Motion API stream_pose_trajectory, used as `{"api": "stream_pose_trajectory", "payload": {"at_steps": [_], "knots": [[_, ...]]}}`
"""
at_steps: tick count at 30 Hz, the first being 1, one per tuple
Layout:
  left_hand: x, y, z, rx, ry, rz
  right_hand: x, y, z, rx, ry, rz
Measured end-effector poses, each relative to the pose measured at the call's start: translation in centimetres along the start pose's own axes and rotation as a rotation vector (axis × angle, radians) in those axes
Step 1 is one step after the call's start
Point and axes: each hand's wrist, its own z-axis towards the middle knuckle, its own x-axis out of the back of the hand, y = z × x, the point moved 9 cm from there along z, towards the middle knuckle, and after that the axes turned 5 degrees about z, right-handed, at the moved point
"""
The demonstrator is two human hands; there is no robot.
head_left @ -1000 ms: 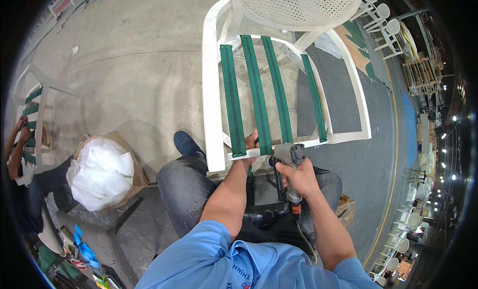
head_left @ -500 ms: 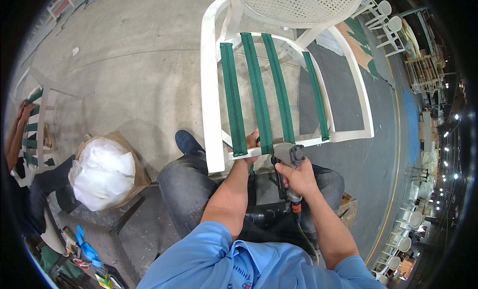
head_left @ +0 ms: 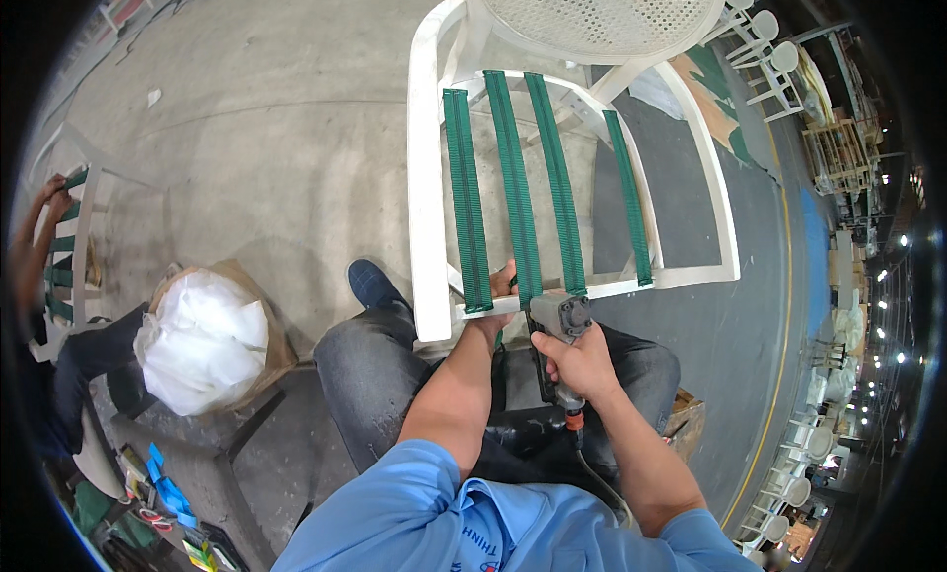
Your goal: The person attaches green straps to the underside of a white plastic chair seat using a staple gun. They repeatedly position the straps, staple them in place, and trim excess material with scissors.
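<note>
A white chair frame [head_left: 430, 178] stands before me, with several green webbing straps [head_left: 507, 168] running from back to front across its seat. My right hand [head_left: 582, 360] is closed around the grip of a grey and black air staple gun [head_left: 559, 321]. Its nose is at the front rail [head_left: 621, 287], by the front end of the second strap from the left. My left hand [head_left: 488, 321] reaches under that rail and its fingers curl up behind it, closed on the strap by the second strap's end. The rail and gun partly hide the fingers and strap end.
An air hose [head_left: 595, 470] runs from the gun toward my lap. To the left stands a paper sack with white plastic [head_left: 204, 340]; beyond it, another person's hands [head_left: 49, 192] work on a strapped chair. A grey seat [head_left: 202, 488] with tools is lower left; white chairs [head_left: 779, 64] line the right.
The staple gun has moved left, from near the third strap's front end to the second strap's. The chair frame has shifted slightly. My left hand stays at the rail.
</note>
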Motion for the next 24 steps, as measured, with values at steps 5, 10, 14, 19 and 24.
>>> {"api": "stream_pose_trajectory", "payload": {"at_steps": [5,10,14,19,24], "knots": [[0.4,0.3,0.1,-0.020,-0.022,0.157,0.2,-0.1,0.2,0.011,-0.022,-0.041],[0.2,-3.3,-2.9,0.371,-0.171,0.186,3.4,-0.4,-2.6,0.076,0.023,0.138],[5.2,-4.1,-7.7,0.716,0.335,1.102,7.5,-1.0,-5.2,0.150,0.088,0.206],[0.3,1.3,-10.2,0.139,0.417,1.794,10.1,-1.7,-7.0,0.236,0.093,0.283],[-5.1,-0.2,-14.9,0.236,-0.120,1.216,11.3,-1.0,-7.0,0.259,0.085,0.292]]}}
